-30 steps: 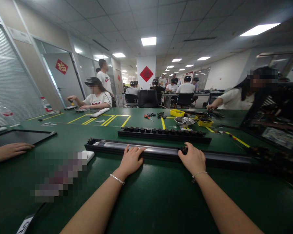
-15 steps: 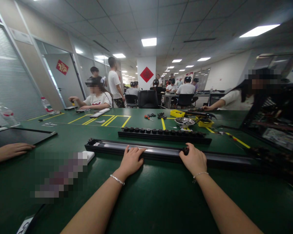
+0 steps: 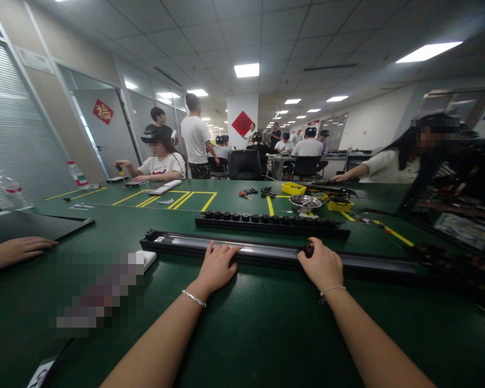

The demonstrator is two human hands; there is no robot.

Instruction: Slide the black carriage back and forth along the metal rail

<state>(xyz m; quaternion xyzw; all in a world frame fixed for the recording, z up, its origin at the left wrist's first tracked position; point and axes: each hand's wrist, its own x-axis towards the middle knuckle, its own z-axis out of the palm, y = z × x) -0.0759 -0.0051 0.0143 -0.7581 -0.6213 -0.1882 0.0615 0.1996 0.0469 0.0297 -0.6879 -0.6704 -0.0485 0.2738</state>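
A long black channel (image 3: 267,249) with a shiny strip along its inside lies across the green table. My left hand (image 3: 219,267) grips its near edge left of centre, the fingers curled over the rim. Further right, my right hand (image 3: 322,264) pinches a small dark round part (image 3: 308,250) against the channel; the fingers hide much of it, so its exact kind is unclear. Just beyond lies a second black channel (image 3: 272,223), topped by a row of small dark round parts.
Beyond the channels are a metal bowl (image 3: 305,202), a yellow bin (image 3: 293,188) and a screwdriver (image 3: 246,196). A co-worker's hand (image 3: 20,249) rests at left by a black panel (image 3: 44,226). A white-ended object (image 3: 146,261), partly blurred out, lies nearer. Dark equipment (image 3: 461,199) stands at right.
My right hand and the small dark part have shifted very slightly right along the channel. My left hand stays put. In the background, a standing person has turned and moved slightly right.
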